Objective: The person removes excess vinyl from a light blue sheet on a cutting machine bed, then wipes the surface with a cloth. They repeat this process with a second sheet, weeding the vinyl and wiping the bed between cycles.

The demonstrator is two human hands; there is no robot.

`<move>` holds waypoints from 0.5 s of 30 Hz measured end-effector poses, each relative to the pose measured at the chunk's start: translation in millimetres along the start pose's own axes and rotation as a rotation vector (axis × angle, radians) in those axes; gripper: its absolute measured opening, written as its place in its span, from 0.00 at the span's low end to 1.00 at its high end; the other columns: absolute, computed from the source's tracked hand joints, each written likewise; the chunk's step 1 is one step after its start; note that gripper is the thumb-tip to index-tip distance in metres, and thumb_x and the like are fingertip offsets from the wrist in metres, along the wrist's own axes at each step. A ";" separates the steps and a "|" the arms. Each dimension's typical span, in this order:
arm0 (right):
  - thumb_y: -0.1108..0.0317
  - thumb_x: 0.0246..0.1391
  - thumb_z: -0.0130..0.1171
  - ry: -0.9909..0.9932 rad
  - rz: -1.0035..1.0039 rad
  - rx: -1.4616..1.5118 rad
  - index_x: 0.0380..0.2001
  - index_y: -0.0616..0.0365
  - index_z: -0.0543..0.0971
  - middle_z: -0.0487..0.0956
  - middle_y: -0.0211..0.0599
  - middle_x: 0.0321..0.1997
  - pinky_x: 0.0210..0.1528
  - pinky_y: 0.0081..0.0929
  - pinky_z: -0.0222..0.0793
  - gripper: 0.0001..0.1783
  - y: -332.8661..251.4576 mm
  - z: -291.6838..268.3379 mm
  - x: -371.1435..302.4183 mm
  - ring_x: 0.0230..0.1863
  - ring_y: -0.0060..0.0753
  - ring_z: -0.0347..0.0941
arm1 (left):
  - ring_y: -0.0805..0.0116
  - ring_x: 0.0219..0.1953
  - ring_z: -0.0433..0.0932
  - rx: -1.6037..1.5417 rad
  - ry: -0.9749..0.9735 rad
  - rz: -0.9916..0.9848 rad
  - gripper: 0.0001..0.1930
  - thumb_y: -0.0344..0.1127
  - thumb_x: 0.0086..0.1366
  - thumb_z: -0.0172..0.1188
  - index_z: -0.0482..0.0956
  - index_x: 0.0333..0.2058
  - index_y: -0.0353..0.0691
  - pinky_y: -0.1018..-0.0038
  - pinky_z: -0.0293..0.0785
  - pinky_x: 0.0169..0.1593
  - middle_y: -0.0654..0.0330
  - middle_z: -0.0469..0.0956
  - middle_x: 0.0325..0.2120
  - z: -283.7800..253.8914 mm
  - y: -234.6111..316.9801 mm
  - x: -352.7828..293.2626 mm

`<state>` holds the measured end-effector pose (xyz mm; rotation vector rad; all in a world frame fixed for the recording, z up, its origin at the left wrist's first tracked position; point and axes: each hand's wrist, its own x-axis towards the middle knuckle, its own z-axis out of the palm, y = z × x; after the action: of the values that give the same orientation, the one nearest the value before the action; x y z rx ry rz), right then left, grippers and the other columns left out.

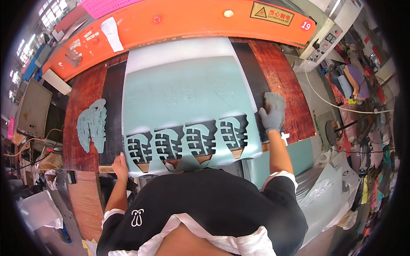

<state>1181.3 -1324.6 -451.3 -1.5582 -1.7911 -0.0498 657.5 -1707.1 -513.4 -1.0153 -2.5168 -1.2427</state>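
Observation:
A pale green sheet (183, 87) lies over the work board, with a row of several cut-out openings along its front edge. My bare left hand (121, 165) is at the sheet's front left corner, its fingers closed at the edge. In a grey glove, my right hand (272, 119) rests right of the sheet, its thumb out to the left. Under its fingers is a small grey block with a brown edge (267, 99), partly hidden by them; its exact kind is unclear. At the left lies a pile of cut green pieces (92, 126).
An orange machine beam (192, 21) spans the far side, with a control box (325, 40) at its right. Reddish-brown boards (294, 94) flank black strips (114, 94). More green sheet (290, 160) hangs at the front right, beside clear plastic (318, 196). Coloured scraps (354, 81) are heaped farther right.

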 end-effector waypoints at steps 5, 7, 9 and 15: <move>0.53 0.47 0.58 -0.212 0.067 0.373 0.41 0.58 0.75 0.77 0.43 0.30 0.38 0.38 0.68 0.23 -26.1 8.4 -39.4 0.35 0.46 0.75 | 0.62 0.24 0.74 -0.231 -0.007 0.087 0.22 0.49 0.64 0.51 0.73 0.25 0.31 0.65 0.68 0.31 0.50 0.74 0.19 25.7 20.2 52.1; 0.54 0.47 0.58 -0.186 0.115 0.429 0.43 0.58 0.74 0.77 0.43 0.31 0.39 0.38 0.69 0.23 -29.1 11.7 -42.9 0.35 0.45 0.75 | 0.60 0.25 0.75 -0.497 -0.110 -0.295 0.22 0.49 0.63 0.52 0.73 0.26 0.31 0.64 0.69 0.33 0.49 0.75 0.20 40.5 28.5 68.0; 0.59 0.48 0.58 -0.289 0.185 0.510 0.47 0.59 0.72 0.77 0.46 0.35 0.43 0.34 0.67 0.23 -26.7 13.0 -42.0 0.37 0.43 0.74 | 0.60 0.24 0.74 -0.114 -0.043 -0.132 0.20 0.47 0.63 0.52 0.72 0.27 0.32 0.64 0.69 0.32 0.50 0.75 0.21 45.2 32.3 73.4; 0.63 0.48 0.59 -0.286 0.057 0.653 0.47 0.64 0.71 0.76 0.44 0.35 0.41 0.29 0.67 0.23 3.3 2.4 -65.2 0.35 0.34 0.72 | 0.67 0.21 0.72 -0.212 -0.032 -0.135 0.14 0.40 0.62 0.54 0.70 0.25 0.34 0.68 0.68 0.27 0.55 0.72 0.18 19.9 30.7 41.3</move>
<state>1181.7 -1377.1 -490.1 -1.1704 -1.7252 0.7447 648.7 -1658.2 -489.3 -0.9261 -2.5569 -1.5711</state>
